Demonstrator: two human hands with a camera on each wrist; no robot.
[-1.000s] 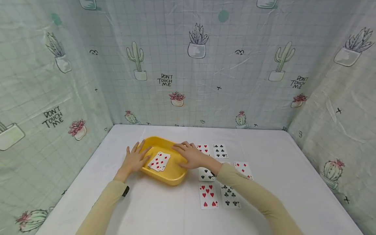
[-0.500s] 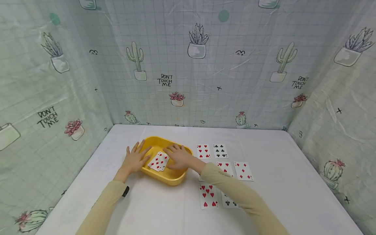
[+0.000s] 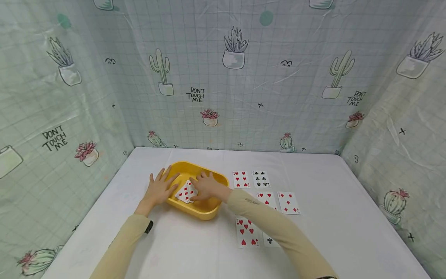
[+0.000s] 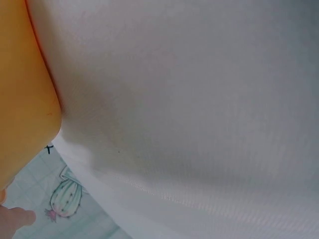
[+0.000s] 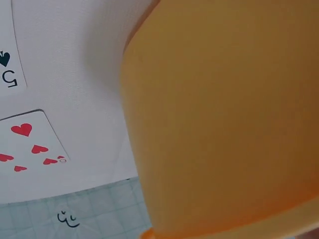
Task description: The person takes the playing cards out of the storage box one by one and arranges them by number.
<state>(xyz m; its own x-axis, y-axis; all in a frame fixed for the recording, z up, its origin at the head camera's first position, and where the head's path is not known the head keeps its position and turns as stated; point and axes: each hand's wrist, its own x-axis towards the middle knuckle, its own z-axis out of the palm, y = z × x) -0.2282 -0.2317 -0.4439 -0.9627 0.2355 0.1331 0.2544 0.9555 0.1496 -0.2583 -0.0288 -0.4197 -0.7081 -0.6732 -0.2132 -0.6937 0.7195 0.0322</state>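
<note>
In the head view, a yellow plastic tray point(image 3: 195, 211) stands on the white table. A few overlapping playing cards point(image 3: 185, 192) lie in it, with a diamonds card on top. My left hand point(image 3: 157, 192) rests on the tray's left rim, fingers spread. Inside the tray, my right hand point(image 3: 208, 186) has its thumb and index finger at the right edge of the cards and covers part of them. Whether it grips them is not visible. The left wrist view shows the tray's outer wall point(image 4: 25, 99) and a fingertip; the right wrist view is mostly filled by the tray point(image 5: 224, 114).
Face-up cards lie right of the tray: a hearts card point(image 3: 241, 179) and six of clubs point(image 3: 261, 179) at the back, another hearts card point(image 3: 266, 199) and five of diamonds point(image 3: 289, 203) mid-table, seven of hearts point(image 3: 247, 233) nearer. My right sleeve point(image 3: 278, 228) covers part of them.
My right hand has moved left from the tray's right rim to the cards inside, and its arm has uncovered some table cards. The left hand and tray stay put.
</note>
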